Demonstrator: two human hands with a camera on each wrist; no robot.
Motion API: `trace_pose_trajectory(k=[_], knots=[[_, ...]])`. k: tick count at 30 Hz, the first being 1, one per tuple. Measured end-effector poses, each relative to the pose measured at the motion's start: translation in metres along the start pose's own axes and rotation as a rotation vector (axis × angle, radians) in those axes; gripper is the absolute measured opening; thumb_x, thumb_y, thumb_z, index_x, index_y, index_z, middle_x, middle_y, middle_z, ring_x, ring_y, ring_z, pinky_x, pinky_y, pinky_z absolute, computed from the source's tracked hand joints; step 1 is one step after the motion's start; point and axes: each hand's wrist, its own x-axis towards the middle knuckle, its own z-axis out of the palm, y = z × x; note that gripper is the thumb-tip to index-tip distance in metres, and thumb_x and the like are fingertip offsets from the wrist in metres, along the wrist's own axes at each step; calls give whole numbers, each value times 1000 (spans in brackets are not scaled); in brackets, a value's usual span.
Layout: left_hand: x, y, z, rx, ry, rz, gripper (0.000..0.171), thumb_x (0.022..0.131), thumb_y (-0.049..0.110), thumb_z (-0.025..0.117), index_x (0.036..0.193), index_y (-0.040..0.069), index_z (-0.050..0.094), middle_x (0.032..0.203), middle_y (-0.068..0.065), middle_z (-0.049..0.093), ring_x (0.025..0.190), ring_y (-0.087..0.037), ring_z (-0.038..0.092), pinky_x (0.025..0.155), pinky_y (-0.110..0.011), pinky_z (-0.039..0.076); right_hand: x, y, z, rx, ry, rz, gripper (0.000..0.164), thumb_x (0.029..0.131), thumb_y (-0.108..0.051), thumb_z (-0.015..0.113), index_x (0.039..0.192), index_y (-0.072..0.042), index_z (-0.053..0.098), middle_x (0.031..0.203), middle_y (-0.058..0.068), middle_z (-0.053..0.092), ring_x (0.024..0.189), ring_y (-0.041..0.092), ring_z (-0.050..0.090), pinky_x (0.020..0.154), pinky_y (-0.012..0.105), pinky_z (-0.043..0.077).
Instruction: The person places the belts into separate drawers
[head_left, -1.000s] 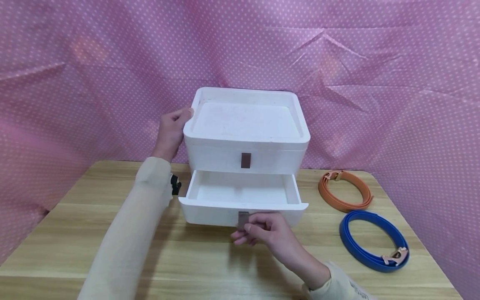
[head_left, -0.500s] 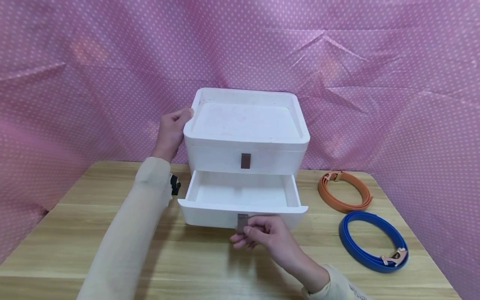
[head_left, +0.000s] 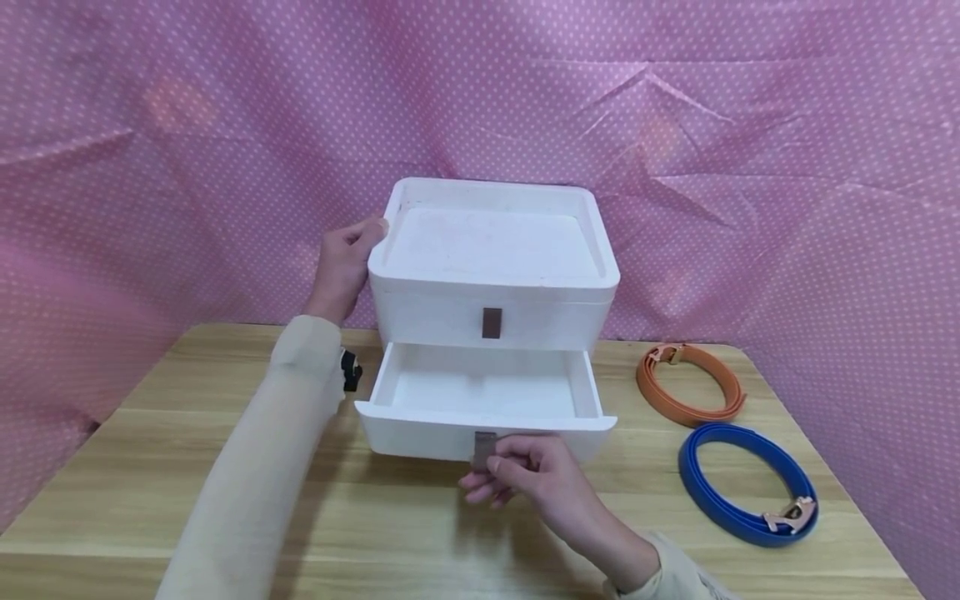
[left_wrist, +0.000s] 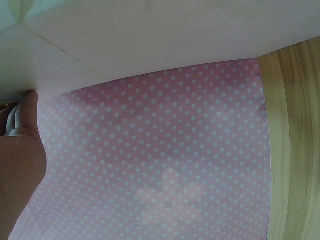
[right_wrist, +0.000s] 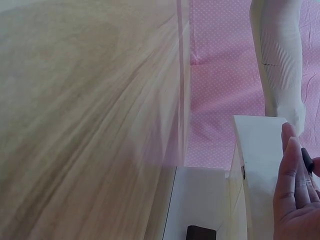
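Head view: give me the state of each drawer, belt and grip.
Lower drawer, pulled open
Upper drawer, closed
Orange belt, coiled on the table
Blue belt, coiled
Left grip, holding the white cabinet by its top edge
Right grip, pinching the lower brown tab

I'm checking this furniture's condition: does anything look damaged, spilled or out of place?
One thing: in the left wrist view, a thin brownish line slants across the side of the white drawer unit, standing out on its pale surface. Seam, stain or crack, I cannot tell. Nothing looks spilled.
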Motion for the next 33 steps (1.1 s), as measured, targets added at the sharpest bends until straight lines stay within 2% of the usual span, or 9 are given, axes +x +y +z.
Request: trace_pose_trajectory(k=[4, 8, 14, 23, 33], knots=[[-1, 0, -1, -5, 9, 0, 43, 98, 40, 59, 128, 10, 65, 136, -6, 59, 116, -21, 59, 89, -29, 54, -1, 0, 1, 9, -8, -2, 23, 99, -7, 53, 103, 13, 63, 95, 17, 73, 84, 32, 72, 73, 51, 58], [-1, -1, -2, -4, 20, 1, 43, 98, 40, 58, 128, 9, 65, 132, -8, 62, 110, -22, 61, 86, -28, 55, -2, 0, 2, 22, -12, 0, 23, 100, -8, 54, 102, 12, 63, 95, 18, 72, 82, 32, 72, 73, 50, 58], [-1, 1, -1, -15, -1, -6, 43, 98, 37, 60, 130, 9, 63, 137, -8, 58, 119, -22, 57, 94, -31, 52, -6, -1, 3, 35, -14, 5, 24, 100, -10, 54, 98, 12, 63, 95, 19, 72, 83, 33, 72, 72, 44, 60], [0, 0, -1, -20, -6, -2, 43, 97, 37, 61, 131, 10, 62, 140, -5, 55, 126, -21, 52, 99, -32, 49, -9, -1, 3, 61, -33, -1, 24, 100, -9, 54, 98, 13, 62, 96, 20, 72, 84, 33, 72, 72, 45, 60], [1, 1, 0, -4, -2, -20, 44, 98, 39, 60, 132, 11, 62, 141, -5, 55, 125, -21, 54, 98, -32, 50, -11, -2, 3, 65, -37, -3, 23, 100, -9, 54, 98, 13, 63, 96, 20, 72, 84, 34, 71, 72, 46, 60]])
